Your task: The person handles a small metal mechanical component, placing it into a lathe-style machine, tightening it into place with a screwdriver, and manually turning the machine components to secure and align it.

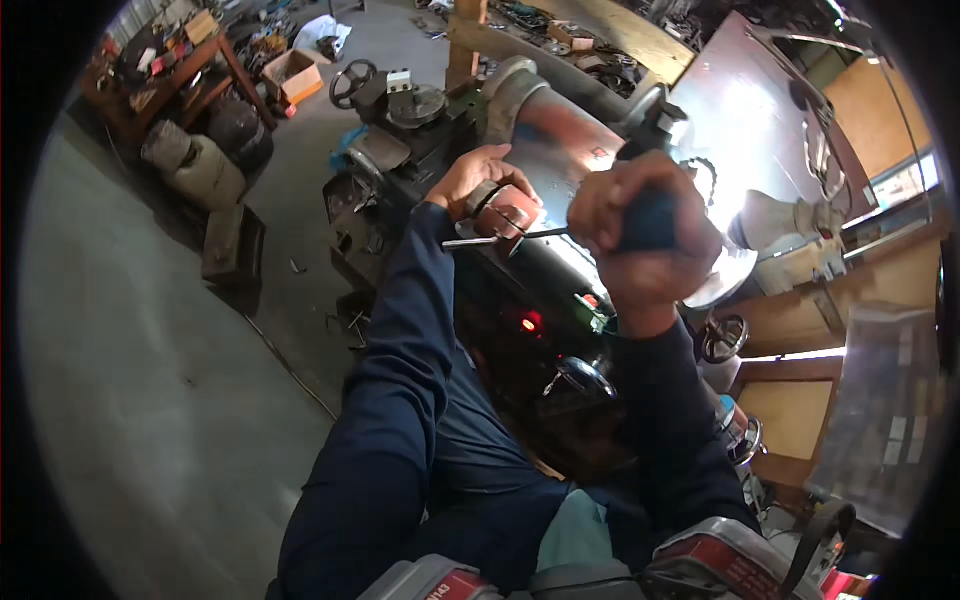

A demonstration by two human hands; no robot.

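My left hand [468, 180], thumb apart, is curled around a short reddish-brown cylindrical metal part [508, 212] with a dark band at one end. A thin straight metal rod [475, 242] crosses the front of this part and runs right toward my right hand [640, 235]. That hand is closed around a thick dark-blue handle [650, 218]. Whether rod and handle are one tool is hidden by my fingers. Just beyond the right fist is a dark piece with a shiny faceted metal end [672, 122]; its link to the handle cannot be made out.
Under my hands stretches a dark machine with a large grey cylinder [515, 90], a lit red lamp [530, 323] and a handwheel [585, 378]. A shiny metal sheet [735, 90] leans at the right. Left stand a cluttered wooden bench [180, 85], jerrycan [195, 165] and cardboard box [292, 76].
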